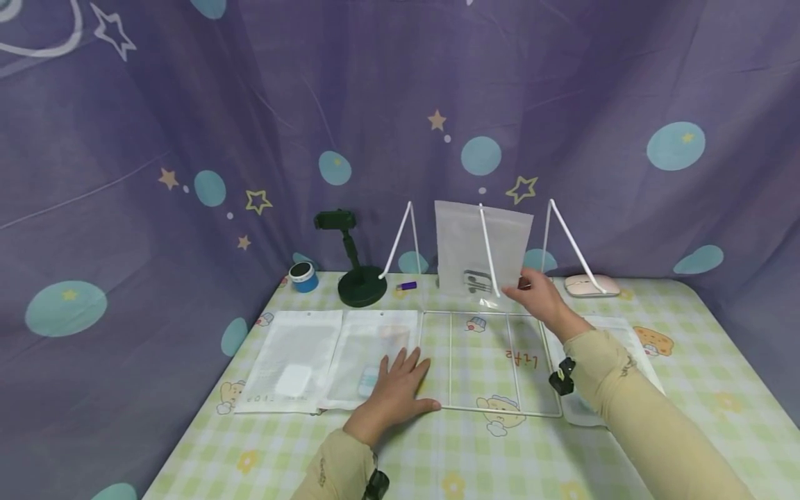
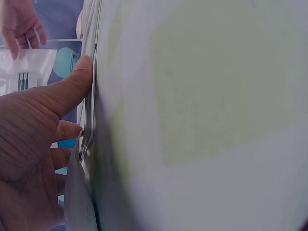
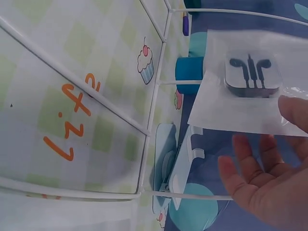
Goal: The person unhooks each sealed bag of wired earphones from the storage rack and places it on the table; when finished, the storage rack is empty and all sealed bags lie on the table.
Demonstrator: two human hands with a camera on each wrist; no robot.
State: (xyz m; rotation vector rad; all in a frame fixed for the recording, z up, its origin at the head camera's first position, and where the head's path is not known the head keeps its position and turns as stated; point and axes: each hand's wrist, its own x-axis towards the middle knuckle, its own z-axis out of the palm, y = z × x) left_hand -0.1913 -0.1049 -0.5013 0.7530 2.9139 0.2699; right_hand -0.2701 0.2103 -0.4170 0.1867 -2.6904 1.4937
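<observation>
A white pouch (image 1: 465,243) with earphones in a clear case (image 3: 252,74) hangs at the middle prong of a white wire rack (image 1: 496,412). My right hand (image 1: 540,300) is at the pouch's lower right. In the right wrist view its thumb lies against the pouch, while the other fingers stay loosely bent and apart from it. My left hand (image 1: 396,389) rests with spread fingers at the rack's left side, over the edge of a flat white pouch (image 1: 359,340). In the left wrist view, the left fingertips are partly hidden behind that pouch's edge.
Another white pouch (image 1: 294,354) lies at the far left, and one more (image 1: 615,340) lies partly under the right forearm. Along the back stand a blue jar (image 1: 304,280) and a dark phone stand (image 1: 361,288). A small purple object (image 1: 407,285) and a mouse (image 1: 590,286) lie there too.
</observation>
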